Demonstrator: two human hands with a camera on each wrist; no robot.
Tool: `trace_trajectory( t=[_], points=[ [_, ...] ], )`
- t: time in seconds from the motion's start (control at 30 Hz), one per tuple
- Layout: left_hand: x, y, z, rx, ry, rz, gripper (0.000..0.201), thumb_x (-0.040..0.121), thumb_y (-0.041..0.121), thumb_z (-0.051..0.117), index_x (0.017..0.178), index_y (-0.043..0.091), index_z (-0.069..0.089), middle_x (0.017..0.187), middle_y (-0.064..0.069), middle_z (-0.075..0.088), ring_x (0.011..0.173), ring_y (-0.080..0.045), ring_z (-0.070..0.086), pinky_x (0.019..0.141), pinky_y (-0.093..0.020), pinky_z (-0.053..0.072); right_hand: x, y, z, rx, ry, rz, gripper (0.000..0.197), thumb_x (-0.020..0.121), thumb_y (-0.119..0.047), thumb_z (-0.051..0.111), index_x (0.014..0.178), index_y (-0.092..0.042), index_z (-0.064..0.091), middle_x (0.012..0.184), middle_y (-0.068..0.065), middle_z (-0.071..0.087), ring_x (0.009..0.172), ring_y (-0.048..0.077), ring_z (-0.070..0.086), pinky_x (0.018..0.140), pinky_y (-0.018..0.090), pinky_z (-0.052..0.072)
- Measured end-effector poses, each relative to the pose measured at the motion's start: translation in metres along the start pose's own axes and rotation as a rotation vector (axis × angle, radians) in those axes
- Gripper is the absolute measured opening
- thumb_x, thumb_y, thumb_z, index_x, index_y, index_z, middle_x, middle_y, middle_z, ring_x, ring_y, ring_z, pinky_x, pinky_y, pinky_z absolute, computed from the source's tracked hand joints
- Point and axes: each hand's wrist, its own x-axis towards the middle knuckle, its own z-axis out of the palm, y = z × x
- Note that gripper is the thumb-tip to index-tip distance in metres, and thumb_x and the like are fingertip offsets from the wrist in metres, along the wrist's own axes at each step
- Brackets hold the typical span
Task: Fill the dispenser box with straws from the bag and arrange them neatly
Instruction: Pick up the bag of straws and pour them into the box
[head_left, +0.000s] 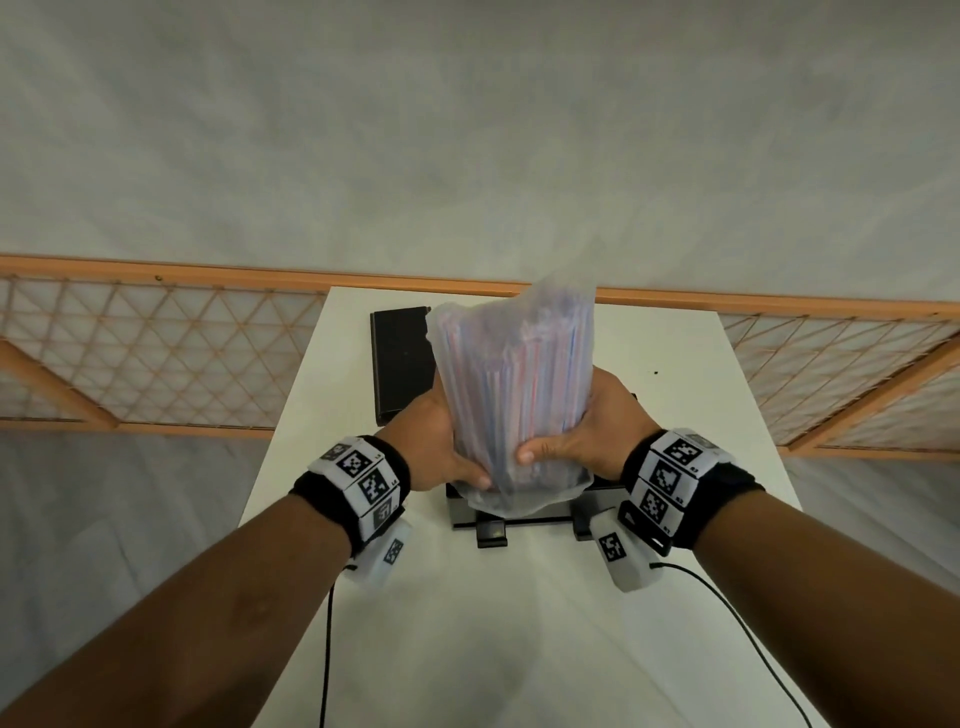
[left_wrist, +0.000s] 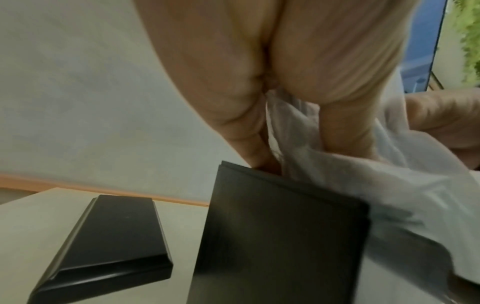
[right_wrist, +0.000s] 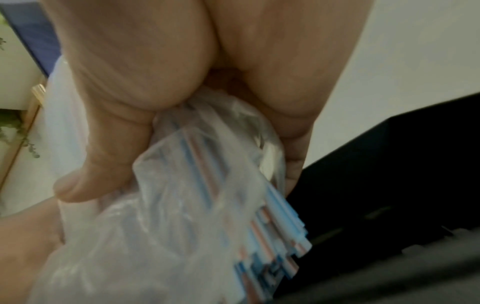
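The person holds a clear, crinkled plastic bag (head_left: 511, 395) packed with red-, blue- and white-striped drinking straws (head_left: 506, 384) upright between both hands, directly above the black rectangular dispenser box (head_left: 519, 512) standing at the near middle of the white table (head_left: 675, 374). The left hand (head_left: 441, 441) wraps the bag's lower left side, thumb across the front and fingers curled behind; the right hand (head_left: 587, 431) grips the lower right side the same way, its thumb pressing the plastic. This two-sided clasp probably keeps the loose bundle together and parallel, so the straws can drop in aligned rather than scattered.

In the right wrist view the straw ends (right_wrist: 280, 242) poke out of the bag's lower, open mouth toward the dark box (right_wrist: 389, 185), which suggests the bag is upended deliberately for emptying. The flat black lid (left_wrist: 103, 242) lies on the table just left of and behind the box, apparently set aside to leave the top open. Whether any straws are inside yet cannot be seen.
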Motion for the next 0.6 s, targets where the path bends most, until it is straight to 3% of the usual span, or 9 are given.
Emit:
trace_trajectory(
  t=[0.07,0.13,0.17,0.27,0.43,0.53,0.6],
  points=[
    [-0.006,-0.001,0.002,-0.009,-0.008,0.001,0.117,0.048,0.029,0.099,0.144,0.032,0.034,0.129,0.020,0.053,0.124,-0.006,0.053,0.107,-0.034,0.047,-0.003,0.002,0.000,-0.059,-0.008,0.001,0.084,0.045,-0.031,0.100,0.120,-0.023,0.063,0.111,-0.011,0.071,0.108,0.003,0.064,0.086,0.022,0.054],
    [-0.016,0.004,0.000,-0.084,0.026,0.011,0.130,0.046,0.028,0.101,0.148,0.034,0.020,0.131,0.029,0.043,0.124,0.008,0.046,0.106,-0.020,0.042,-0.007,0.004,0.000,-0.109,-0.004,0.012,0.089,0.041,-0.043,0.099,0.120,-0.027,0.062,0.110,-0.013,0.071,0.108,0.004,0.064,0.090,0.028,0.055],
    [-0.021,0.007,-0.003,-0.176,0.062,0.015,0.133,0.045,0.025,0.102,0.146,0.034,0.015,0.133,0.029,0.041,0.124,0.010,0.045,0.108,-0.020,0.042,-0.010,0.003,-0.001,-0.119,0.001,0.012,0.090,0.040,-0.046,0.098,0.120,-0.029,0.062,0.110,-0.015,0.071,0.108,0.002,0.064,0.090,0.028,0.054],
    [-0.032,0.010,-0.013,-0.477,0.172,0.016,0.122,0.042,0.016,0.103,0.133,0.030,0.023,0.135,0.015,0.050,0.126,0.002,0.054,0.110,-0.037,0.047,-0.018,-0.001,-0.004,-0.104,0.011,-0.022,0.088,0.045,-0.043,0.098,0.123,-0.029,0.059,0.112,-0.017,0.070,0.109,-0.001,0.063,0.090,0.024,0.053],
    [-0.035,0.016,-0.019,-0.505,0.182,0.070,0.125,0.042,0.027,0.102,0.145,0.023,0.031,0.139,0.002,0.054,0.131,-0.015,0.054,0.103,-0.044,0.052,-0.021,-0.005,-0.008,-0.136,-0.008,-0.041,0.084,0.051,-0.038,0.096,0.125,-0.030,0.057,0.116,-0.015,0.069,0.111,0.004,0.064,0.093,0.037,0.056],
    [-0.034,0.025,-0.016,-0.564,0.088,0.086,0.097,0.049,0.011,0.099,0.134,0.012,0.052,0.126,-0.005,0.069,0.123,-0.025,0.062,0.094,-0.041,0.057,-0.022,-0.002,-0.007,-0.128,-0.036,-0.033,0.087,0.052,-0.031,0.096,0.128,-0.031,0.054,0.119,-0.015,0.068,0.114,0.003,0.062,0.096,0.039,0.055],
    [-0.033,0.034,-0.013,-0.606,0.037,0.113,0.082,0.055,-0.004,0.092,0.128,0.008,0.058,0.120,-0.009,0.071,0.119,-0.028,0.065,0.089,-0.039,0.058,-0.022,-0.003,-0.001,-0.118,-0.080,-0.027,0.087,0.053,-0.026,0.097,0.128,-0.031,0.055,0.119,-0.015,0.068,0.114,0.002,0.062,0.098,0.038,0.054]
  ],
)
